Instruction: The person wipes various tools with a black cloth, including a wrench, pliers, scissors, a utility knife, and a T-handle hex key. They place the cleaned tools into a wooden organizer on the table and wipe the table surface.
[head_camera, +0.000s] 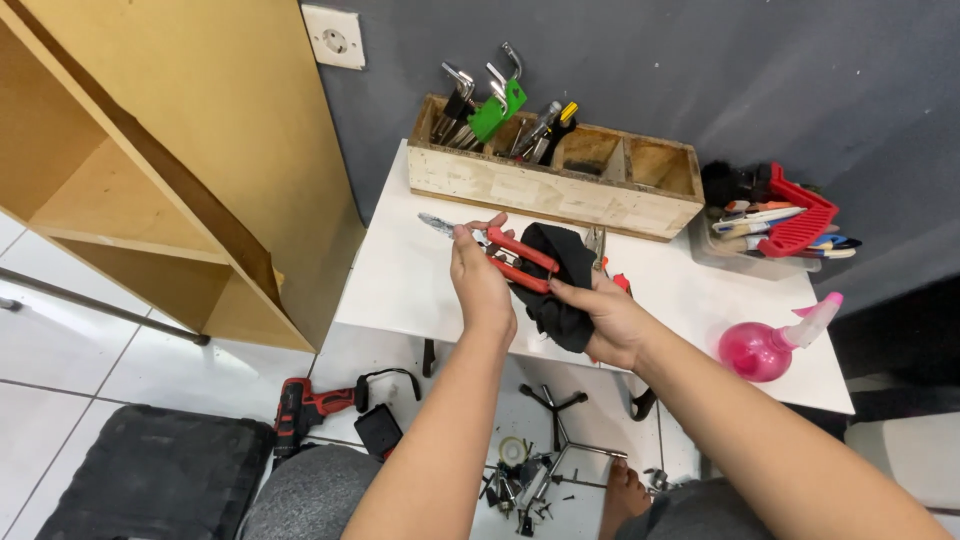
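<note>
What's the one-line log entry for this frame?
left hand: holds red-handled pliers | right hand: holds black cloth against pliers | surface: white table

A wooden tool box (555, 185) stands along the back edge of the worktop (400, 280), against the wall, with hex keys (480, 100) and screwdrivers (545, 128) in its left compartments. A tray of pens (775, 235) sits at the back right corner, just beside the box. A spray bottle (765, 345) stands near the right front corner. Pliers (495, 250) and a cloth (560, 285) are held above the worktop's middle. On the floor, a drill (305, 408) lies left of the worktop's front edge, and loose parts (525, 480) lie below it.
</note>
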